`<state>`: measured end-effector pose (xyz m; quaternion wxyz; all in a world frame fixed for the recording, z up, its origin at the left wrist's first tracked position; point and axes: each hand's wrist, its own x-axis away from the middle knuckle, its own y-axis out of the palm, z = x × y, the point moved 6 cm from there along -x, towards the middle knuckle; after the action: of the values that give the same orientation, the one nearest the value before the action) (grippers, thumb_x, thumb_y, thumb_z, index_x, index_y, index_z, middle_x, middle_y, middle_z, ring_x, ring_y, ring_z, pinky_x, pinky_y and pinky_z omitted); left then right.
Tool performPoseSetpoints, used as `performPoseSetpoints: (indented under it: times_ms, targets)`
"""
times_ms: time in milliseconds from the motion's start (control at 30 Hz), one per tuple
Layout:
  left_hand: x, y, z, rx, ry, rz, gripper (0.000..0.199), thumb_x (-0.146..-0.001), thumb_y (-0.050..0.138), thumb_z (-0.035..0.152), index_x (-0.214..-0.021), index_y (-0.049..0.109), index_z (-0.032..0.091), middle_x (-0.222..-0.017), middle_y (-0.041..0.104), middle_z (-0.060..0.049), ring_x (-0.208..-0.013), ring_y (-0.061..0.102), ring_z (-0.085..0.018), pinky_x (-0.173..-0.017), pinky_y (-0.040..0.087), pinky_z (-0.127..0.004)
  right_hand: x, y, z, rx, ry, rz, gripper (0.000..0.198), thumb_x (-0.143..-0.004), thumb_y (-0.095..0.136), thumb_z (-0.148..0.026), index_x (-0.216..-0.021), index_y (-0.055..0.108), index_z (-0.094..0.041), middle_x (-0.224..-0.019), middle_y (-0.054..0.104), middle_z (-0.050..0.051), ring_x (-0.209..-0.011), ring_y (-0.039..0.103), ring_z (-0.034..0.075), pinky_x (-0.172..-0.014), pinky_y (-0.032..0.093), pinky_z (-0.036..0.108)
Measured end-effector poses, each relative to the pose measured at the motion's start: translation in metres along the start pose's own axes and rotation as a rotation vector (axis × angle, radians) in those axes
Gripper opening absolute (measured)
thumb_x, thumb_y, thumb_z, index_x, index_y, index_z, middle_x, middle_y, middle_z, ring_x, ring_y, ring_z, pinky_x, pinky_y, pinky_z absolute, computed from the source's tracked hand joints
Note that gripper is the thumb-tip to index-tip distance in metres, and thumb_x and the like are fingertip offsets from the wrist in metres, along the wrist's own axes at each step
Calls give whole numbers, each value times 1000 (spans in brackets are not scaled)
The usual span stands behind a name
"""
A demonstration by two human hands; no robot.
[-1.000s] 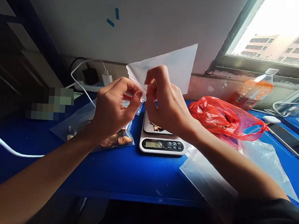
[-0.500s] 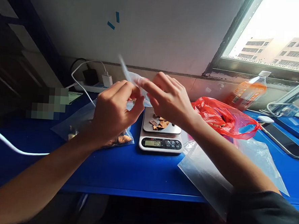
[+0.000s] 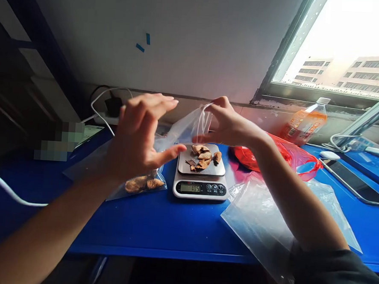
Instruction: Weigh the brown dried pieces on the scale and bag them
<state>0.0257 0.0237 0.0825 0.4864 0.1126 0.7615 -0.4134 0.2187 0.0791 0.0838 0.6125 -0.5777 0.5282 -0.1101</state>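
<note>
My left hand (image 3: 138,132) is raised left of the scale, thumb and fingers spread with nothing in them. Above and behind the scale, my right hand (image 3: 231,123) has hold of a clear plastic bag (image 3: 188,124) by its mouth, the thumb low and the fingers high at its rim. Below the hands, a white digital scale (image 3: 201,192) carries several dry brown pieces (image 3: 204,156) on its metal plate, and its display seems to read 10.5. Beside it, partly behind my left hand and wrist, lies a clear bag of larger brown pieces (image 3: 140,184).
Flat clear plastic bags (image 3: 258,219) lie under my right forearm on the blue table (image 3: 158,230). A red plastic bag (image 3: 249,156), an orange drink bottle (image 3: 306,121) and a phone (image 3: 356,180) are to the right. A white cable (image 3: 13,193) crosses at left.
My left hand has let go of the small clear bag and spread its fingers. The right hand still holds the bag, whose mouth now stands apart. The camera view has tilted up slightly.
</note>
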Motion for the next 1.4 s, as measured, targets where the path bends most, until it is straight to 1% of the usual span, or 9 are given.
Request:
performPoseSetpoints:
  times_ms: [133,233,400,533,700,800,933,1067,1400]
  targets:
    - [8,23,3,84,-37,-292,105,-78,61,73,-154,6,27,-159,27,-22,-148,24,-39,-117,24,-61,9,6,-31,37,-136,-5,82,-61,87,-46,-129,53,-19,-152,23,18,-142,27,44,-107,40,64]
    - [8,20,5,108,-21,-268,114,-74,63,76,-155,0,28,-162,16,-25,-151,16,-39,-117,18,-65,19,-4,-61,53,-217,8,92,-64,86,-37,-143,40,-26,-157,17,15,-146,18,44,-109,36,67]
    - [5,11,13,95,49,-218,113,-73,65,75,-155,6,25,-159,25,-25,-149,22,-40,-117,14,-67,28,-13,-78,90,-257,-42,89,-69,83,-36,-146,38,-27,-159,17,13,-147,16,45,-109,33,70]
    - [9,18,11,126,38,-244,105,-78,68,65,-155,9,24,-153,36,-22,-140,38,-40,-115,18,-69,20,-9,-72,117,-252,-65,68,-77,77,-36,-137,49,-23,-153,31,14,-142,30,40,-106,39,63]
    - [15,32,-13,263,-148,-278,110,-69,80,51,-153,14,28,-155,37,-16,-136,42,-42,-112,30,-66,12,-12,-39,9,-139,66,30,-91,60,-38,-112,62,-17,-113,65,10,-107,60,24,-95,48,44]
    - [18,39,-29,412,-307,-277,111,-65,83,50,-152,17,29,-152,40,-15,-133,47,-42,-108,38,-64,26,3,-6,-81,-55,147,41,-89,61,-45,-116,59,-16,-115,65,13,-106,61,24,-94,49,42]
    - [19,42,-42,572,-456,-204,106,-60,87,48,-147,29,32,-141,49,-11,-129,51,-41,-107,41,-64,51,50,13,-66,-42,-83,84,-77,65,-67,-143,44,-19,-140,50,17,-125,50,33,-101,44,52]
    - [20,44,-45,624,-480,-173,101,-57,88,46,-142,34,36,-137,51,-9,-131,49,-41,-110,39,-63,50,76,6,-30,-75,-235,92,-73,64,-75,-147,43,-25,-141,49,15,-123,49,34,-96,44,52]
    - [21,47,-41,549,-403,-264,98,-66,80,50,-144,24,31,-148,39,-13,-135,46,-39,-112,38,-61,30,88,-2,-9,-112,-145,27,-88,61,-41,-101,70,-19,-91,61,5,-83,50,16,-77,39,30]
